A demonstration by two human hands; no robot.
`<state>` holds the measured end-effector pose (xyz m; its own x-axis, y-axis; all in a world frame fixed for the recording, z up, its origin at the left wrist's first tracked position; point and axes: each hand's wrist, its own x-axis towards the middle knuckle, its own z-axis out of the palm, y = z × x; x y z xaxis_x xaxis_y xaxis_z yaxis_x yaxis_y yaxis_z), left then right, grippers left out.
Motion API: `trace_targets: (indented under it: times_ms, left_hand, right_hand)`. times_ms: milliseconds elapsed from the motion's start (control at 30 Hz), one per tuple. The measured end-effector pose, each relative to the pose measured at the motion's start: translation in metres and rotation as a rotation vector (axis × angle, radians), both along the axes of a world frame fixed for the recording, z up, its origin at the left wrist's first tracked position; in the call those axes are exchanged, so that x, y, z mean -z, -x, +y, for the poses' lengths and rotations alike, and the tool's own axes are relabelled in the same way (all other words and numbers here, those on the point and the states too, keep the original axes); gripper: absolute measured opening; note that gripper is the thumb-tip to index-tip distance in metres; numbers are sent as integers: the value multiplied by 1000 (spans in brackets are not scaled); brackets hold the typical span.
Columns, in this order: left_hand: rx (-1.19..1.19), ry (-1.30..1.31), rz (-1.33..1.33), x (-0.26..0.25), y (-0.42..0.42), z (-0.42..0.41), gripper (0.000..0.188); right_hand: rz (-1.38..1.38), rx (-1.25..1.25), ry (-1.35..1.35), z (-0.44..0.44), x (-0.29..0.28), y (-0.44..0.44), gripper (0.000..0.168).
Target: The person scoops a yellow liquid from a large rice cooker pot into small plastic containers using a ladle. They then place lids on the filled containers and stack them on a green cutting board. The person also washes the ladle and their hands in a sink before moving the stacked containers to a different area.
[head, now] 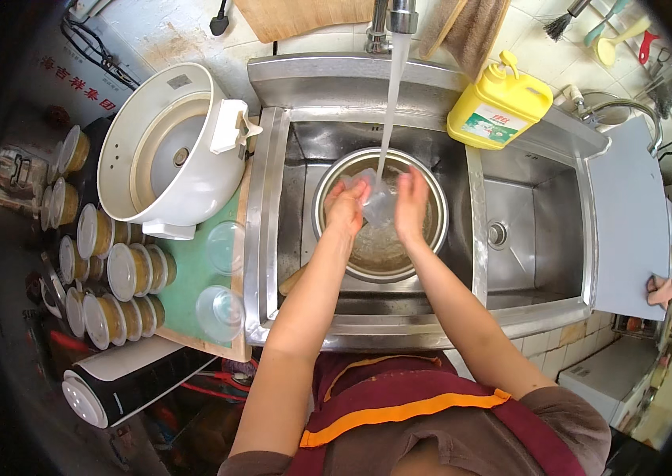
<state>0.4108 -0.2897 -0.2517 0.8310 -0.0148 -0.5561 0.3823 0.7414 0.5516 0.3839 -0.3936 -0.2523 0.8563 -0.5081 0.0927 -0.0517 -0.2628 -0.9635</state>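
Both of my hands are over a round stainless steel bowl (385, 277) of water standing in the left basin of a steel sink (455, 250). My left hand (345, 207) grips a clear, soft-looking plastic piece (379, 208); blur hides its exact shape. Upright on the other side of the plastic is my right hand (411, 205), blurred, its fingers extended and nothing visible in it. A stream of water (392, 101) falls from the tap (402, 21) between the hands, onto or just behind the plastic.
Left of the sink, a white cooker body (211, 184) and stacked lidded tubs (125, 271) sit near two clear plastic tubs (221, 312) on a green board (190, 256). A yellow jug (499, 101) stands behind the divider, beside the right basin (508, 190). A wooden handle (291, 282) shows under my left forearm.
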Motion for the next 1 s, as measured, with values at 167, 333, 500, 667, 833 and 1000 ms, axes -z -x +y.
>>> trace_targets:
  times_ms: [167,333,500,667,833,1000]
  left_hand:
    - [55,-31,-88,-6,21,-2,25]
    - [276,-217,-292,-19,44,-1,36]
    - [113,-249,-224,-4,28,0,33]
    - [18,2,-6,-20,-18,-7,20]
    - [170,-353,-38,-30,-31,-32,18]
    - [170,-824,-186,-26,-14,-18,38]
  right_hand:
    - [334,-374,342,24,-10,-13,35]
    - [818,-480,70,10,-13,-62,27]
    - [501,-403,445,29,-42,-36,29]
    - [-4,-434,657,28,-11,19,37]
    - [-58,-410,533,13,-21,39,44]
    - [23,-474,706,6,-47,18,29]
